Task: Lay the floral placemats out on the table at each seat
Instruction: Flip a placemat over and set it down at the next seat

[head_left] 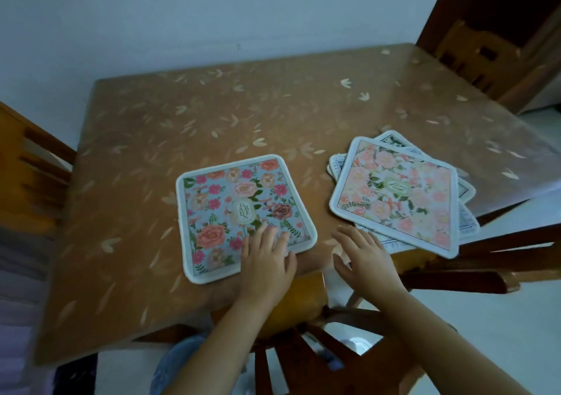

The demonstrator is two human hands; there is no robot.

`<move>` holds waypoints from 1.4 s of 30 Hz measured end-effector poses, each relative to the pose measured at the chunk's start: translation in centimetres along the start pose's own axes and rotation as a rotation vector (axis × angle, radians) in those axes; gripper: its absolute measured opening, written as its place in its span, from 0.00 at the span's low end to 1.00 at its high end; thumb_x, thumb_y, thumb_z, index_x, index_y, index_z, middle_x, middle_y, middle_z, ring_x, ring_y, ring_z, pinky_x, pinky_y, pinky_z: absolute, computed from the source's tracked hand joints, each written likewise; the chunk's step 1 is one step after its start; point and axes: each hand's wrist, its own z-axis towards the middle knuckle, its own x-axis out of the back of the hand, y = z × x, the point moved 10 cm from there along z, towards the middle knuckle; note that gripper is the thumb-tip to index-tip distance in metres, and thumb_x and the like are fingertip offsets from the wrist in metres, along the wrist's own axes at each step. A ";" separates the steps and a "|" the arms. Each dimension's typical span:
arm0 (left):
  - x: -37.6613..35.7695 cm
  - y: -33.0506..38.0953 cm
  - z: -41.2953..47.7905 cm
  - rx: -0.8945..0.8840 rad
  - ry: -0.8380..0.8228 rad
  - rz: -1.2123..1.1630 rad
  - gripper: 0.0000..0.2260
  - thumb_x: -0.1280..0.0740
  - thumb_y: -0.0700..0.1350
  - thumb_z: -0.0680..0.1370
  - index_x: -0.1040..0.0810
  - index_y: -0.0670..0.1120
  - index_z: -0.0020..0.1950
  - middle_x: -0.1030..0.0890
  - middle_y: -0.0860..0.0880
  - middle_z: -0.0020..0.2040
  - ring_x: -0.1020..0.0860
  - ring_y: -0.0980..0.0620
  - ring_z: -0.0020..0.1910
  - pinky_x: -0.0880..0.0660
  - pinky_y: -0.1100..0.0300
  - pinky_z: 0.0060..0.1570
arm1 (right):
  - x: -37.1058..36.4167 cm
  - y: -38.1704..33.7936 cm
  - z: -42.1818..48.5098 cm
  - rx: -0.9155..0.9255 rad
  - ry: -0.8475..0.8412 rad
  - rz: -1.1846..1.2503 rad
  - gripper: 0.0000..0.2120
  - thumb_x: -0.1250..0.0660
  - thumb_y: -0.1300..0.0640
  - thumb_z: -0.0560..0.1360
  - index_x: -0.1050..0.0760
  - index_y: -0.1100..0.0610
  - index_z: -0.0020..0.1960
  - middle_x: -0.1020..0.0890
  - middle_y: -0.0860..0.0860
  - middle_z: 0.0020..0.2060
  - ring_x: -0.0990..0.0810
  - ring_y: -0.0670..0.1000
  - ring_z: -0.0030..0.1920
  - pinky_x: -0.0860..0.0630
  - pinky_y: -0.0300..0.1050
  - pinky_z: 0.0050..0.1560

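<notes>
A chair [33, 164] is standing at the table's left side, only its slatted back showing. The table [182, 115] is wearing an orange-brown cover printed with pale leaves, under a clear sheet that is catching glare toward the far right corner.

One blue mat [233, 209] is lying flat by itself near the front edge, facing the near seat, its pink and red flowers ringed by a white border and a small oval label sitting at its middle. The left hand [267, 261] is resting palm down on that mat's near right corner, fingers spread and flat, gripping nothing.

Just right of it, the right hand [364, 258] is hovering at the table edge between the blue mat and the stack, fingers loosely apart and empty; whether it is touching the lowest mat's corner is hard to tell.

The stack [403, 194] is lying fanned near the front right corner, its near corner overhanging the edge. A peach mat [394, 200] is on top; under it the edges of at least three more are peeking out, so an exact count cannot be given.

A second chair [303, 349] is standing below the hands, a third [473, 267] at the right, and a fourth [476, 51] beyond the far right corner.
</notes>
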 end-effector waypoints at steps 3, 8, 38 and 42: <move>0.7 3.5 1.1 -0.094 0.073 -0.027 0.14 0.29 0.41 0.69 0.21 0.42 0.54 0.20 0.41 0.54 0.26 0.40 0.59 0.32 0.39 0.58 | 2.6 2.5 -0.5 -0.042 0.057 -0.037 0.20 0.26 0.59 0.65 0.24 0.60 0.56 0.19 0.57 0.52 0.21 0.59 0.53 0.24 0.57 0.52; -1.1 8.0 2.7 -0.180 0.067 -0.050 0.14 0.29 0.42 0.70 0.21 0.42 0.55 0.19 0.42 0.55 0.25 0.41 0.59 0.30 0.40 0.57 | 5.2 6.5 -0.7 -0.084 0.130 -0.027 0.20 0.25 0.61 0.65 0.24 0.62 0.55 0.18 0.58 0.50 0.20 0.60 0.51 0.23 0.57 0.49; -17.0 18.2 10.0 -0.090 -0.187 -0.008 0.14 0.27 0.42 0.68 0.21 0.43 0.52 0.20 0.44 0.53 0.24 0.44 0.56 0.30 0.47 0.57 | -4.4 22.9 2.5 0.164 -0.346 0.054 0.28 0.35 0.45 0.70 0.35 0.56 0.66 0.29 0.54 0.64 0.33 0.56 0.64 0.35 0.52 0.63; -18.0 17.6 9.9 -0.058 -0.226 -0.066 0.15 0.27 0.45 0.68 0.20 0.44 0.53 0.21 0.44 0.56 0.25 0.44 0.58 0.30 0.48 0.57 | -4.6 22.4 2.5 0.160 -0.336 0.047 0.30 0.28 0.45 0.64 0.29 0.59 0.60 0.25 0.57 0.58 0.28 0.60 0.59 0.27 0.56 0.54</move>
